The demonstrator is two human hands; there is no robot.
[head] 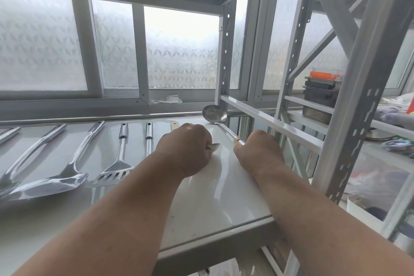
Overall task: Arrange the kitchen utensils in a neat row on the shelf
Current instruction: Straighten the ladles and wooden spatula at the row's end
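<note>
Your right hand (257,148) grips the steel ladle (215,114) by its handle, round bowl lying far right on the glossy white shelf (212,197). Your left hand (186,148) curls around a pale utensil. Left: slotted turner (116,170), polished spatula (51,184), in a row.

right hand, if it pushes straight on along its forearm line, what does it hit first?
Probably the ladle it already holds by the handle. The right hand points up and left toward the shelf's back. Beyond the ladle's bowl comes the back rail, then the window. Depth is unclear.
</note>
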